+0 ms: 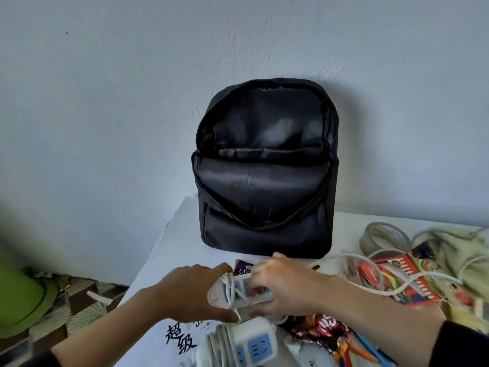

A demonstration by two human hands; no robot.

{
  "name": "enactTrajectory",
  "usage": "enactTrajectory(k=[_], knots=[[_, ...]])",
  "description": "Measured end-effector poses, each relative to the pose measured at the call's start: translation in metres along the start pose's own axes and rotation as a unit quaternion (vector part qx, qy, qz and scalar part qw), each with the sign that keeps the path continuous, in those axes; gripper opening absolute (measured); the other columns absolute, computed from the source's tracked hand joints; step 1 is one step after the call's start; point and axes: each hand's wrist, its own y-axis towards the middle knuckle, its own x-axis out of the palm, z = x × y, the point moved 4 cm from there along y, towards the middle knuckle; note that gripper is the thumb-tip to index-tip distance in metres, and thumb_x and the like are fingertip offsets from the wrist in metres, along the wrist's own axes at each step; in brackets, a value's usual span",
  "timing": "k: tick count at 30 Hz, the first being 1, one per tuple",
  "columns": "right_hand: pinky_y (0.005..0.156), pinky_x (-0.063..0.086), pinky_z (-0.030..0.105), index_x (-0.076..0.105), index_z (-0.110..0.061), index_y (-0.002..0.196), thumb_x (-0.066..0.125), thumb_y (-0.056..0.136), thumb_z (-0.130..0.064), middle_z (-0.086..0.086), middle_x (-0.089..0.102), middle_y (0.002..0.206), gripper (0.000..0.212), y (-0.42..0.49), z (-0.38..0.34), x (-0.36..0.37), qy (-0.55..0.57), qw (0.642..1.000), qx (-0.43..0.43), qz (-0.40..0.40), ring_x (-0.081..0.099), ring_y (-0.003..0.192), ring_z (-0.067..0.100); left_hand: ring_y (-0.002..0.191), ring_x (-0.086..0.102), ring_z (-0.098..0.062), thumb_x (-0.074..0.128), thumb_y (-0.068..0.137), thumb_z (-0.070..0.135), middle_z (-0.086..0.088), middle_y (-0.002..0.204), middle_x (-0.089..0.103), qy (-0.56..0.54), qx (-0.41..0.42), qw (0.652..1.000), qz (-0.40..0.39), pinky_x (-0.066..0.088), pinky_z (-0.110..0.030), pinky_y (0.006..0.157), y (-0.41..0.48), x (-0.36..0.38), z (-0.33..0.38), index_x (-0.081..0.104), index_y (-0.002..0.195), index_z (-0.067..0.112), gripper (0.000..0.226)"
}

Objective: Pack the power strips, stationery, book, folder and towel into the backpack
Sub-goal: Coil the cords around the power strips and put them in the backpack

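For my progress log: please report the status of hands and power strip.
Left hand, right hand grip one power strip. Backpack open, upright. Nothing between.

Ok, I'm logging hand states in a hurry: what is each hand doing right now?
Left hand: closed, holding the left end of the cord-wrapped white power strip.
Right hand: closed, holding the same strip's right end.

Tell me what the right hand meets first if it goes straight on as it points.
The right hand grips the power strip and points leftward; going on, it would likely meet the left hand, holding the strip's other end. Depth is unclear.
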Motion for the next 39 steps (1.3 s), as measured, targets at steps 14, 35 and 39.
enactTrajectory(k=[14,35,39], knots=[[0.091,0.037,0.034,0.063,-0.023,0.081,0.054,0.100,-0.041,-0.017,0.056,0.081,0.029,-0.036,0.008,-0.070,-0.031,0.930,0.049,0.363,0.052,0.084,0.007,0.065,0.058,-0.014,0.080,0.079,0.057,0.009,0.078,0.063,-0.196,0.108,0.930,0.293,0.049,-0.029,0.057,-0.013,-0.083,0.023,0.045,0.102,0.032,0.049],[0.079,0.041,0.032,0.067,-0.026,0.089,0.056,0.092,-0.009,-0.012,0.060,0.089,0.020,-0.057,0.079,-0.041,0.071,0.944,0.222,0.235,0.056,0.075,0.009,0.101,0.064,-0.007,0.092,0.064,0.061,0.021,0.112,0.065,-0.176,0.216,0.936,0.217,0.055,-0.030,0.084,0.011,-0.070,0.014,0.060,0.117,0.040,0.066],[0.082,0.050,0.034,0.070,-0.028,0.102,0.057,0.097,-0.019,-0.010,0.067,0.094,0.017,-0.049,0.073,-0.033,0.135,0.944,0.230,0.194,0.063,0.086,0.007,0.094,0.069,-0.016,0.096,0.067,0.044,0.012,0.108,0.069,-0.259,0.217,0.892,0.300,0.059,-0.030,0.074,0.004,-0.079,0.012,0.060,0.119,0.030,0.065]])
